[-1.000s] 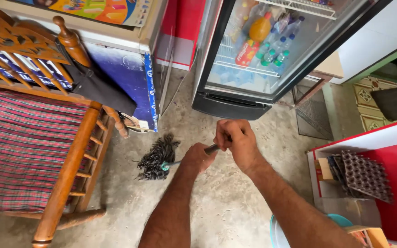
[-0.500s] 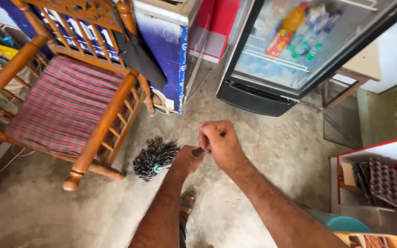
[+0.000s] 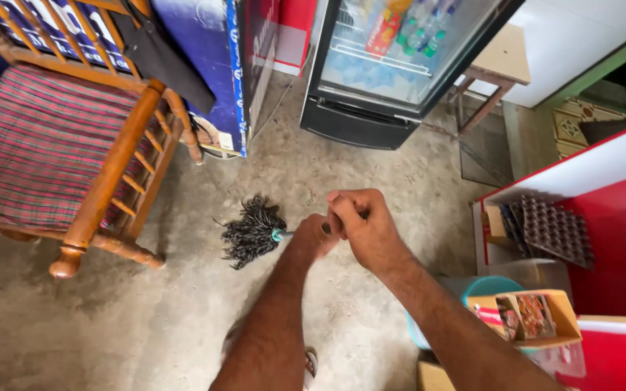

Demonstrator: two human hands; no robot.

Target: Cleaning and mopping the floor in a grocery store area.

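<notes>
Both my hands grip the thin handle of a mop. My left hand (image 3: 311, 237) is lower on the handle, nearest the teal collar. My right hand (image 3: 362, 224) wraps the handle just above it. The dark stringy mop head (image 3: 250, 232) rests on the grey concrete floor (image 3: 110, 318), to the left of my hands. Most of the handle is hidden inside my fists.
A wooden armchair (image 3: 103, 181) with a striped red cushion stands at left. A glass-door drinks fridge (image 3: 393, 65) stands ahead, with a blue cabinet (image 3: 211, 58) beside it. A red counter (image 3: 603, 217), a teal bucket (image 3: 487, 289) and a cardboard box (image 3: 530, 318) crowd the right. My sandalled foot (image 3: 309, 362) shows below.
The view has swung left and down, so the chair and fridge have shifted in frame. My hands stay on the handle, and the mop head has moved over the floor, away from the chair.
</notes>
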